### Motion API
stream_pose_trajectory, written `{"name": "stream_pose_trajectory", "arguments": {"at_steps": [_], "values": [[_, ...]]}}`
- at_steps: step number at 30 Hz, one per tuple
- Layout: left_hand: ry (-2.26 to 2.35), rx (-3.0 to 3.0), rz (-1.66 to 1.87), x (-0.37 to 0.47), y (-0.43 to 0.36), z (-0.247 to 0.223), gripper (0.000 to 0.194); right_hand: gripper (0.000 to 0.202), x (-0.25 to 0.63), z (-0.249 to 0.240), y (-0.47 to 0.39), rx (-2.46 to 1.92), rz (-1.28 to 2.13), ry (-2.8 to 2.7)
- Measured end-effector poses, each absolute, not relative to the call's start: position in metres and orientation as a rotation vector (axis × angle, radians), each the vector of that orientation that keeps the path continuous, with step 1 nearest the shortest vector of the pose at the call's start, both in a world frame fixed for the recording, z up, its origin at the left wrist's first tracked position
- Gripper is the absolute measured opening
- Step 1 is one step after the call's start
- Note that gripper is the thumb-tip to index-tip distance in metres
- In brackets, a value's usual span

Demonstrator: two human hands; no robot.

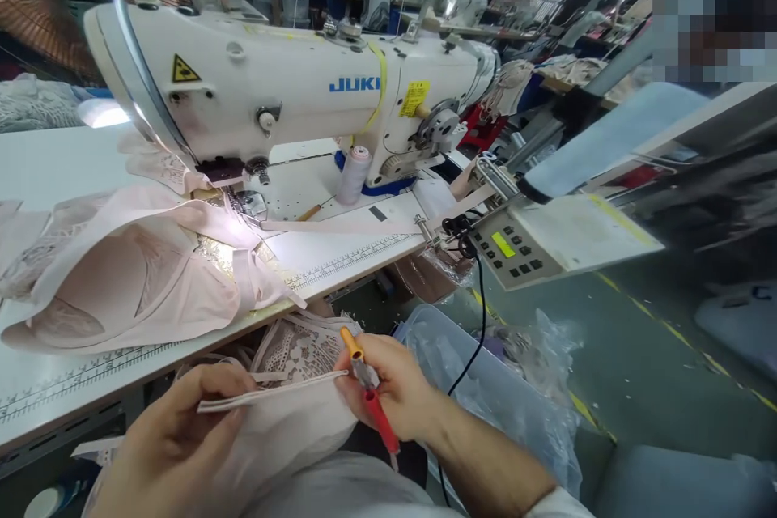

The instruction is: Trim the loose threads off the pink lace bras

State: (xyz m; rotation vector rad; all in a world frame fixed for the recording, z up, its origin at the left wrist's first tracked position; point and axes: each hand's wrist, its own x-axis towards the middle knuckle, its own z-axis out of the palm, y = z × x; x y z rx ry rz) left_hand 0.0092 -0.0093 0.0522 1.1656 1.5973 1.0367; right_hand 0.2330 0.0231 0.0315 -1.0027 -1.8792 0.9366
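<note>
In the head view my left hand (176, 429) pinches the folded edge of a pale pink garment piece (291, 429), over my lap. At the edge's other end is my right hand (394, 388), its thumb and finger against the cloth. That same hand grips a small tool (380, 417) with an orange end, a metal middle and a red end; its exact kind is unclear. A lace piece (297, 348) shows behind the cloth. On the table beyond, a pale pink bra (182, 283) lies partly under the needle area of a white sewing machine (273, 97).
A thread cone (354, 176) and an orange-handled tool (311, 212) are beside the machine. The table edge (340, 279) carries a ruler strip. To the right hang a control box (515, 247) and a black cable (482, 324), above a clear plastic bin (486, 372).
</note>
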Motion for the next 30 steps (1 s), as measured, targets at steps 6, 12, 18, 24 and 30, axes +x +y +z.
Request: {"name": "stream_pose_trajectory", "arguments": {"at_steps": [6,12,18,24,30], "values": [[1.561,2.019,0.851,-0.003,0.003,0.036,0.033,0.024,0.234,0.009,0.027,-1.04,1.019,-1.941],[1.066,2.721,0.81,0.029,0.008,0.049,0.023,0.016,0.23,0.01,0.027,-1.005,1.105,-2.021],[1.14,1.992,0.655,0.036,0.022,0.026,0.027,0.026,0.228,0.006,0.023,-1.075,1.199,-1.927],[1.184,1.279,0.722,0.027,0.018,0.015,0.016,0.03,0.228,0.001,0.02,-1.162,1.341,-1.819],[1.217,1.31,0.736,0.02,0.019,0.018,0.01,0.025,0.22,-0.001,0.015,-1.234,1.286,-1.766]]}}
